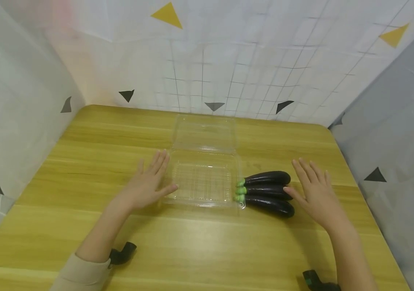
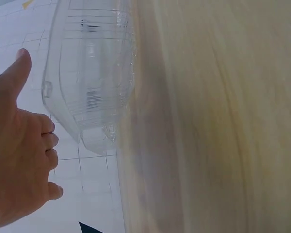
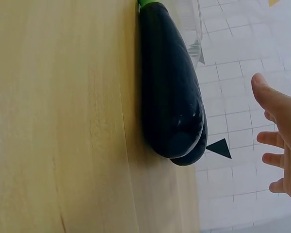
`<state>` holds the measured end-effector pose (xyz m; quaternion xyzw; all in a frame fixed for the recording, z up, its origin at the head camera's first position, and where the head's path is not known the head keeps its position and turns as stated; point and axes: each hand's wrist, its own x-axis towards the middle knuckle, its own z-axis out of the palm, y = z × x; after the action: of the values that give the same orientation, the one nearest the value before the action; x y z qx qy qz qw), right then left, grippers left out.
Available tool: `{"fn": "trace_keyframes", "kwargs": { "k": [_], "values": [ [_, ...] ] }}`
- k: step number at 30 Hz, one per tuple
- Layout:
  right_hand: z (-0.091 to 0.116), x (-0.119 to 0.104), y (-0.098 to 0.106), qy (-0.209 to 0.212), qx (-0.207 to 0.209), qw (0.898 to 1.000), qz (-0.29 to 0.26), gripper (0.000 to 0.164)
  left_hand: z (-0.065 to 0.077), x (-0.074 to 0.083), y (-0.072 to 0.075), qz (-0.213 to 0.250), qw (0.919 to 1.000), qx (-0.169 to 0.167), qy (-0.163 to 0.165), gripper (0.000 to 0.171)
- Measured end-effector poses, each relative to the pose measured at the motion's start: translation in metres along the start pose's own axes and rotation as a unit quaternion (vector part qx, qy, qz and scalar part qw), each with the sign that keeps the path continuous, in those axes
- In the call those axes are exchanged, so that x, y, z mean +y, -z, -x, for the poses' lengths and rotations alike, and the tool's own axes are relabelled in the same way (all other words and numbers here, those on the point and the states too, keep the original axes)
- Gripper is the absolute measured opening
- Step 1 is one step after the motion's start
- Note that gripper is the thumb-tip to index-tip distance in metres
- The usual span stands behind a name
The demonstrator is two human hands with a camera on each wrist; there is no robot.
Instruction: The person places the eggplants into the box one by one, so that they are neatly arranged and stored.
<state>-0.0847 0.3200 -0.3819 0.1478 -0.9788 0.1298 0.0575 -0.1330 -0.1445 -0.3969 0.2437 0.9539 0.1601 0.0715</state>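
A clear plastic clamshell box (image 1: 201, 182) lies on the table with its lid (image 1: 204, 131) folded back toward the wall. My left hand (image 1: 148, 184) hovers by the box's left side, fingers straight and thumb spread, holding nothing; the left wrist view shows it beside the box wall (image 2: 94, 73). Three dark eggplants (image 1: 269, 190) lie side by side to the right of the box, their green stem ends at its right edge. Beside their rounded ends is my right hand (image 1: 317, 196), fingers extended and holding nothing. In the right wrist view a gap separates it from the nearest eggplant (image 3: 169, 87).
The wooden table (image 1: 207, 246) runs back to a white patterned sheet (image 1: 228, 60) hung behind it. More sheeting hangs on the left and right sides. A black wrist device (image 1: 123, 254) shows by the left forearm, another (image 1: 319, 281) by the right.
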Motion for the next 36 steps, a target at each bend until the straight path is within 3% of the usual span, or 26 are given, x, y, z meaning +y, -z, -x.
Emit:
{"fn": "trace_keyframes", "kwargs": {
  "k": [16, 25, 30, 36],
  "values": [
    [0.002, -0.015, -0.002, 0.015, 0.012, 1.0, -0.004, 0.077, 0.002, 0.008, -0.008, -0.005, 0.9997, -0.009, -0.022, 0.101],
    [0.005, -0.018, -0.009, 0.079, 0.095, 0.992, 0.014, 0.077, 0.005, 0.009, -0.016, 0.004, 0.9996, -0.003, -0.026, 0.103],
    [0.006, -0.02, -0.015, 0.1, 0.122, 0.987, 0.01, 0.068, 0.007, 0.01, -0.019, 0.008, 0.9996, -0.004, -0.026, 0.103],
    [0.008, -0.02, -0.024, 0.122, 0.111, 0.986, -0.006, 0.049, 0.009, 0.011, -0.021, 0.018, 0.9997, -0.004, -0.019, 0.104]
  ]
}}
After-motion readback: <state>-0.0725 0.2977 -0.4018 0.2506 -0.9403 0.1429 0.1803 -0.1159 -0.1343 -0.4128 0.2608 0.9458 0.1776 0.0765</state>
